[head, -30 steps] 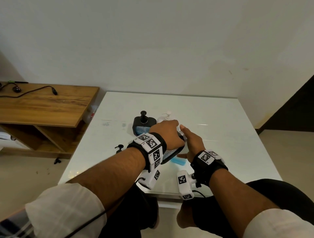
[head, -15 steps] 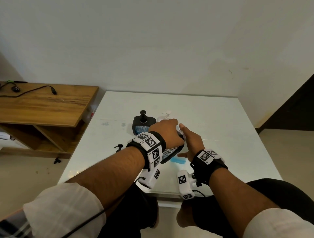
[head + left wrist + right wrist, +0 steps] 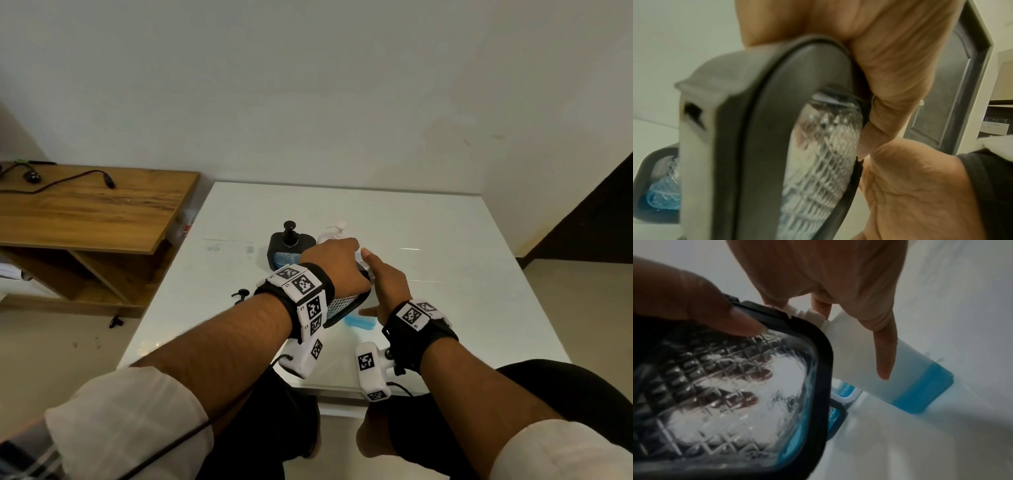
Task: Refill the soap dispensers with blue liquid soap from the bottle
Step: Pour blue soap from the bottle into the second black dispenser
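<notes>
Bottle: blue soap low | dispenser: left grip holds | right grip holds bottle

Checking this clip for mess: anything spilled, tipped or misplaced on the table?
No spill visible. The left hand holds a tilted black-framed dispenser beside the right hand's soap bottle. A loose black pump head lies on the white table.

On the surface we see two dispensers at the back, the held dispenser in front (bottle just right), a pump head left.
</notes>
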### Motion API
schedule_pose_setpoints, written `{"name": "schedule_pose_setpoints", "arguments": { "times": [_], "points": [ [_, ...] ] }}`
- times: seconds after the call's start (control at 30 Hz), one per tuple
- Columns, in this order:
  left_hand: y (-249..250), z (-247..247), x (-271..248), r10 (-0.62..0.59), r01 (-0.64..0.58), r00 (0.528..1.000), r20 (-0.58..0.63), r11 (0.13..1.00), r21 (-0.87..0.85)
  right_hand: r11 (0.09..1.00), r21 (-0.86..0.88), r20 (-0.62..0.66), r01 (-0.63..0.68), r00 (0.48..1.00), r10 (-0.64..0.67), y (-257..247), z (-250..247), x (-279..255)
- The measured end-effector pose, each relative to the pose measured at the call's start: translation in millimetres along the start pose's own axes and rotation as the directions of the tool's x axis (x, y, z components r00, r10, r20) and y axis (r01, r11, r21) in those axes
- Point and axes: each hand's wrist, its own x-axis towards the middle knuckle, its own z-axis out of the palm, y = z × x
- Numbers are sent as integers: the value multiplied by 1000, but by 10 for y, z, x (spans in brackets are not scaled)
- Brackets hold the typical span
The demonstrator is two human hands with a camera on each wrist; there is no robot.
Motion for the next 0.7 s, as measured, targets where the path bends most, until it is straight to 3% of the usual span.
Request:
{"name": "schedule_pose_setpoints", "arguments": {
  "times": [0.17,0.3,0.5,0.7],
  "points": [
    [13,23,-37,21,-21,999,-35,1000,10,995,-101,25,28,999,-25,-18,24,-80],
    [-26,28,-51,25,-27,999,-45,999,-32,961,-226,-36,158,985,-170,-1,30,-99],
    [-77,25,-63,19,-22,998,-52,999,-46,910,-177,-146,376,904,-402,150,164,-82],
    [-34,101,-46,43,-45,993,-111,999,-18,933,-74,-255,352,898,-359,248,120,113]
  ]
}}
